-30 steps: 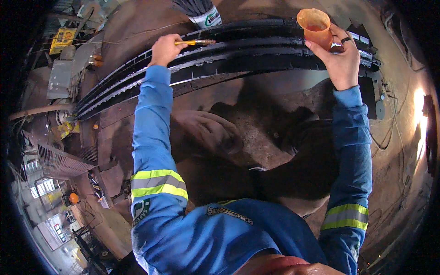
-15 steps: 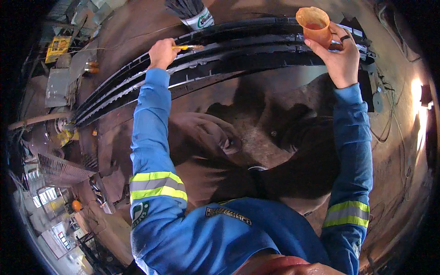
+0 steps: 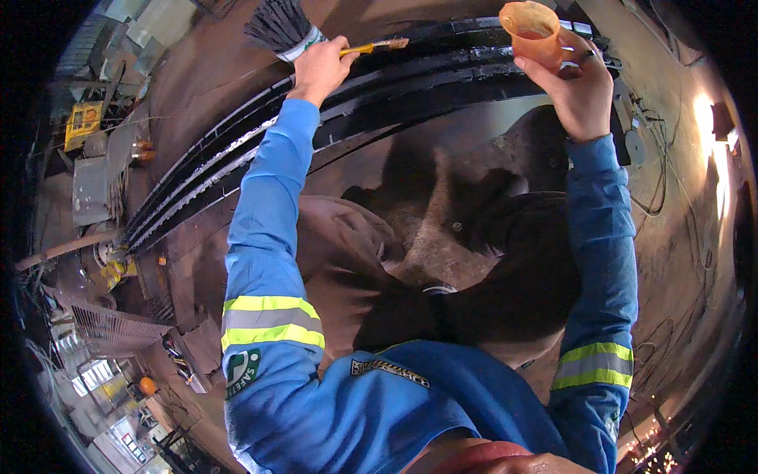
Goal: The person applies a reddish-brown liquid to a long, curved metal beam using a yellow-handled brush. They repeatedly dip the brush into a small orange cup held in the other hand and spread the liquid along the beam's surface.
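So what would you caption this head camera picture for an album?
Left hand holds a yellow-handled brush over black curved rails; right hand lifts an orange cup.

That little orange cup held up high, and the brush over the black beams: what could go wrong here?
1. The orange cup sits in the fingers of the raised right hand with liquid inside; a tilt could spill it onto the blue sleeve.
2. The left hand holds the yellow-handled brush at full stretch over the black beams, so it might slip or drip.
3. The big bristle brush lies just beside that hand and could get knocked.
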The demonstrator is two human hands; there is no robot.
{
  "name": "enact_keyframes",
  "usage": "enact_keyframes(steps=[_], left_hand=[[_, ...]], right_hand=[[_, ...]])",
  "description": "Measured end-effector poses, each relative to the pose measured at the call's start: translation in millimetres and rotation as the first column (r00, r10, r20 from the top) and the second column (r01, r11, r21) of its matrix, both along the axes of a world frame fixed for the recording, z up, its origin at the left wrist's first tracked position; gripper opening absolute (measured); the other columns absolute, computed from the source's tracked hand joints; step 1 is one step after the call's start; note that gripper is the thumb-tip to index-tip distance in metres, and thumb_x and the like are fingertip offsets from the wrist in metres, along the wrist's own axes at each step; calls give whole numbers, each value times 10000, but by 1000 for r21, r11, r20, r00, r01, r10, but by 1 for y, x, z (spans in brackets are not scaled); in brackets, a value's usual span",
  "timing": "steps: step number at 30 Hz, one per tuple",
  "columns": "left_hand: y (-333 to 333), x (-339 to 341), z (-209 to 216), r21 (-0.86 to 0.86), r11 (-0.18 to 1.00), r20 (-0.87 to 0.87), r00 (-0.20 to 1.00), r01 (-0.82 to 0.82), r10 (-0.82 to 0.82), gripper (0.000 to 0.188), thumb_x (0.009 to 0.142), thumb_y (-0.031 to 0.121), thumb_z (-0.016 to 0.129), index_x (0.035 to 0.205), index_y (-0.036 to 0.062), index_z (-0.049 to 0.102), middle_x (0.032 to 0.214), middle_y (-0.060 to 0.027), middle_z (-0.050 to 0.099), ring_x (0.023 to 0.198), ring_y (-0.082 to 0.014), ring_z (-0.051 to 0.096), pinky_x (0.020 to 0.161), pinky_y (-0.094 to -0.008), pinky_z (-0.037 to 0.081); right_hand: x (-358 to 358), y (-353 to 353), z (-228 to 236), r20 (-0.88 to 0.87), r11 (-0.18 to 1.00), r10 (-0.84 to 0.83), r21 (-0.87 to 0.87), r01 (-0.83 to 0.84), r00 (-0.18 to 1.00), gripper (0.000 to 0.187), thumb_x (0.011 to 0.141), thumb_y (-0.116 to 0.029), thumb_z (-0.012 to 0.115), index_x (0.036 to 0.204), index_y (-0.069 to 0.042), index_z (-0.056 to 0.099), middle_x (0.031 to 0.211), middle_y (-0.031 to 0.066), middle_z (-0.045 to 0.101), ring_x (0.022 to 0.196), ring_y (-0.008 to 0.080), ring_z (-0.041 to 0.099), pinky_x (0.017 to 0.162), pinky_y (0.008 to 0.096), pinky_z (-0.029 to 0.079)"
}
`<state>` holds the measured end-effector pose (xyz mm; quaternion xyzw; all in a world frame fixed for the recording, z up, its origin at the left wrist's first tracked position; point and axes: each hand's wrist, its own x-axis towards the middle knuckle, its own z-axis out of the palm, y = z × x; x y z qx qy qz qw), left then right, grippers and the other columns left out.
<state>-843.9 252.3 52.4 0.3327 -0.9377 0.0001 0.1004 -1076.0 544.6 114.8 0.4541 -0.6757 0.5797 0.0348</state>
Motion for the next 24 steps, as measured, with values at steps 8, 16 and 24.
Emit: enact_keyframes(steps=[8, 16, 24], left_hand=[[2, 39, 59, -153, 974, 3, 985, -168, 171, 246, 842, 373, 679, 937, 146, 684, 872, -127, 699, 889, -343, 673, 758, -473, 528], [97, 18, 160, -212, 870, -403, 771, 445, -493, 191, 826, 137, 728, 1011, 93, 715, 897, -108, 698, 813, -285, 659, 715, -352, 511], [145, -13, 123, -290, 836, -175, 833, 466, -525, 180, 837, 100, 666, 1014, 74, 686, 861, -101, 545, 836, -301, 572, 717, -420, 461]], right_hand=[[-7, 6, -12, -136, 997, 26, 75, -15, 990, 613, 608, -277, 905, 1122, -32, 676, 1026, 105, 650, 906, 201, 663, 786, 306, 538], [-3, 5, -19, -331, 992, 116, 94, -90, 936, 601, 579, -332, 867, 1076, -49, 684, 1002, 152, 659, 892, 313, 646, 834, 381, 527], [4, -6, -31, -229, 898, 281, 407, -171, 932, 526, 589, -377, 802, 1036, -127, 681, 954, 125, 649, 980, 325, 583, 825, 423, 515]])
